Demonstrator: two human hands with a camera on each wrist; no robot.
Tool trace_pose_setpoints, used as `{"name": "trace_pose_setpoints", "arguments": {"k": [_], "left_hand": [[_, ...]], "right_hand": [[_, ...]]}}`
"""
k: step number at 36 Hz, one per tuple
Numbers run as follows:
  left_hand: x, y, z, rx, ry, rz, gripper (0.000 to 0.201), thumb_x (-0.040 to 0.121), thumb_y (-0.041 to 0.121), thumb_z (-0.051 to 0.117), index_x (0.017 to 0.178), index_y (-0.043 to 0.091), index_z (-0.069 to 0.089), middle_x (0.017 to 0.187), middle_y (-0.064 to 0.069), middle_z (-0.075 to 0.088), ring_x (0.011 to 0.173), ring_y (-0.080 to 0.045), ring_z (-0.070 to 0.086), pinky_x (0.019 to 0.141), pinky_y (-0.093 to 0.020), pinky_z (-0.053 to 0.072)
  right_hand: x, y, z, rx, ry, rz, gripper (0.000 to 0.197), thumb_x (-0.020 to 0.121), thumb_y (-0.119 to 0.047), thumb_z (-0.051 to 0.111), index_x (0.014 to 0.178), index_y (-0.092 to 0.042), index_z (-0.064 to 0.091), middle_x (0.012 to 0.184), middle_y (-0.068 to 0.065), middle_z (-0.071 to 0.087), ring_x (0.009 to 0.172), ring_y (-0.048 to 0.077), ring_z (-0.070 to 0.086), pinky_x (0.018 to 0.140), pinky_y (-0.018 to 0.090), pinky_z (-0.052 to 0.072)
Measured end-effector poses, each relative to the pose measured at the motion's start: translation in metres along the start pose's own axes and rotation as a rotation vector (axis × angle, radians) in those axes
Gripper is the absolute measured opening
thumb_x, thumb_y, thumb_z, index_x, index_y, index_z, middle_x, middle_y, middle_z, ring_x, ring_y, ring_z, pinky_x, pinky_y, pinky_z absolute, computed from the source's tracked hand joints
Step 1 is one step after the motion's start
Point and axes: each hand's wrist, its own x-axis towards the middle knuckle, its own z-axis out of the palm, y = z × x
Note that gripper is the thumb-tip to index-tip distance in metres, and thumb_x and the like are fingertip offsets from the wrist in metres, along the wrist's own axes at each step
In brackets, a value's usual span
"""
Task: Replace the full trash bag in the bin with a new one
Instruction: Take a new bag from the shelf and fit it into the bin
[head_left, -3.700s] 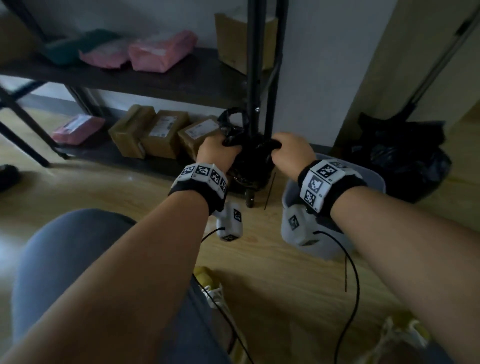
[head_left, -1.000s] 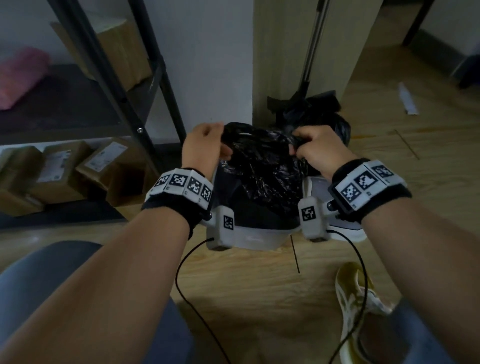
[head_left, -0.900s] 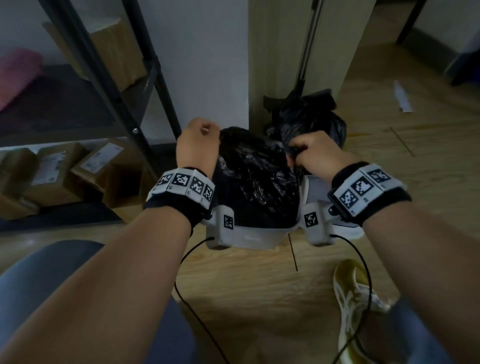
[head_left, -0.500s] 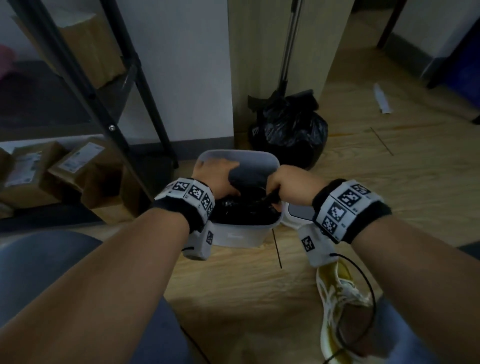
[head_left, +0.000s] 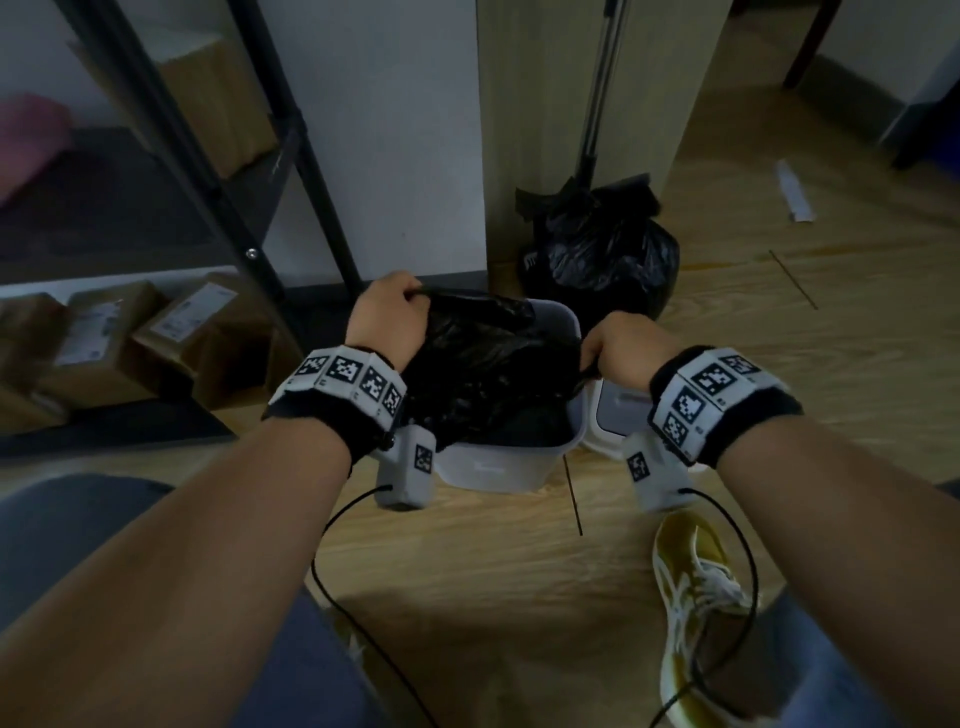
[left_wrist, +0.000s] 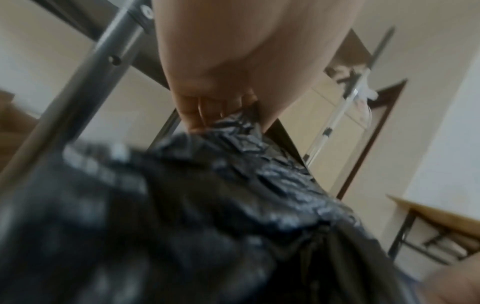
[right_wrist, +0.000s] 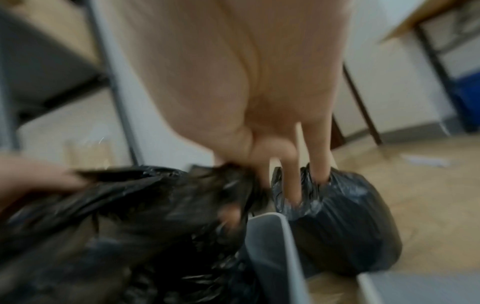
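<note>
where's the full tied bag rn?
Head view, upper right of centre: the tied bag sits on the floor against the wooden panel, just behind the bin.

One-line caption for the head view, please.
Both hands, left hand and right hand, grip a crinkled black plastic trash bag over a grey plastic bin.

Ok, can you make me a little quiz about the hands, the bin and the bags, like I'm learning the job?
1. True or false: both hands grip the new black trash bag.
2. Where is the tied full trash bag? A) inside the bin B) on the floor behind the bin C) on the shelf
3. Fill in: the lower part of the new bag sits inside the grey ____.

Key:
1. True: the left hand and right hand each hold its top edge.
2. B
3. bin
</note>
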Motion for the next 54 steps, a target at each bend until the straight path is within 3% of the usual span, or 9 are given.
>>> {"name": "trace_pose_setpoints", "arguments": {"k": [7,11,15,20,24,33,38,45,54], "left_hand": [[-0.002,0.006,-0.006,-0.143,-0.028,0.011,0.030,0.099,0.018,0.044,0.110,-0.001,0.064,0.109,-0.015,0.065,0.098,-0.023,0.058,0.076,-0.020,0.035],[-0.005,0.011,-0.008,-0.254,-0.044,-0.022,0.033,0.098,0.024,0.046,0.106,-0.002,0.066,0.107,-0.018,0.067,0.096,-0.024,0.060,0.087,-0.033,0.046],[-0.006,0.015,-0.012,-0.333,-0.031,-0.059,0.036,0.098,0.028,0.048,0.104,-0.002,0.066,0.103,-0.017,0.067,0.097,-0.025,0.061,0.093,-0.037,0.047],[-0.002,0.011,-0.018,-0.361,0.024,-0.100,0.039,0.098,0.029,0.046,0.103,-0.005,0.065,0.106,-0.021,0.067,0.103,-0.031,0.062,0.093,-0.037,0.046],[0.004,-0.003,-0.022,-0.218,0.047,-0.120,0.036,0.099,0.027,0.044,0.097,-0.004,0.062,0.100,-0.021,0.064,0.096,-0.029,0.059,0.078,-0.029,0.039],[-0.002,-0.010,-0.013,-0.041,-0.037,-0.170,0.058,0.091,0.026,0.058,0.142,0.011,0.035,0.145,-0.017,0.036,0.128,-0.032,0.044,0.105,-0.032,0.036],[-0.011,0.013,-0.013,-0.225,-0.138,0.011,0.076,0.084,0.056,0.060,0.146,0.023,0.031,0.151,-0.002,0.032,0.137,-0.021,0.035,0.112,-0.032,0.032],[-0.022,0.021,0.003,0.053,-0.284,0.160,0.121,0.063,0.056,0.079,0.154,0.022,0.008,0.158,-0.002,0.020,0.146,-0.021,0.018,0.120,-0.038,0.019],[-0.010,0.013,-0.004,-0.037,-0.099,0.213,0.017,0.089,0.023,0.062,0.090,0.008,0.069,0.089,-0.008,0.070,0.095,-0.027,0.065,0.075,-0.027,0.044]], "right_hand": [[0.013,-0.011,-0.011,0.463,0.473,0.001,0.030,0.087,-0.005,0.045,0.100,-0.018,0.069,0.116,0.003,0.064,0.108,0.020,0.058,0.087,0.023,0.041],[0.018,-0.028,-0.004,0.441,0.284,-0.161,0.048,0.084,-0.010,0.059,0.130,-0.021,0.054,0.133,0.002,0.053,0.123,0.016,0.049,0.098,0.020,0.036],[0.021,-0.038,0.004,0.265,0.112,-0.196,0.073,0.067,-0.030,0.065,0.137,-0.023,0.045,0.134,0.010,0.047,0.126,0.028,0.046,0.108,0.041,0.039],[0.022,-0.028,0.014,0.130,0.158,-0.061,0.035,0.089,-0.024,0.054,0.124,-0.017,0.059,0.120,0.013,0.060,0.107,0.033,0.058,0.091,0.039,0.049],[0.022,-0.012,0.004,0.320,0.253,0.018,0.024,0.094,-0.015,0.048,0.098,-0.004,0.069,0.095,0.012,0.065,0.093,0.029,0.062,0.072,0.029,0.043],[0.018,-0.022,-0.030,1.222,0.232,0.192,0.023,0.084,-0.006,0.064,0.104,0.001,0.072,0.107,0.025,0.070,0.098,0.036,0.068,0.095,0.050,0.052],[0.015,-0.038,-0.038,1.491,0.116,0.113,0.021,0.092,-0.012,0.050,0.105,-0.004,0.065,0.109,0.015,0.066,0.102,0.028,0.065,0.094,0.037,0.053],[0.008,-0.054,-0.033,1.326,0.109,-0.007,0.048,0.090,0.012,0.025,0.126,0.009,0.055,0.117,0.017,0.058,0.107,0.028,0.057,0.091,0.032,0.052],[0.011,-0.046,-0.021,0.470,0.142,-0.173,0.034,0.080,-0.001,0.065,0.114,-0.009,0.066,0.107,0.008,0.068,0.100,0.021,0.063,0.085,0.026,0.047]]}}
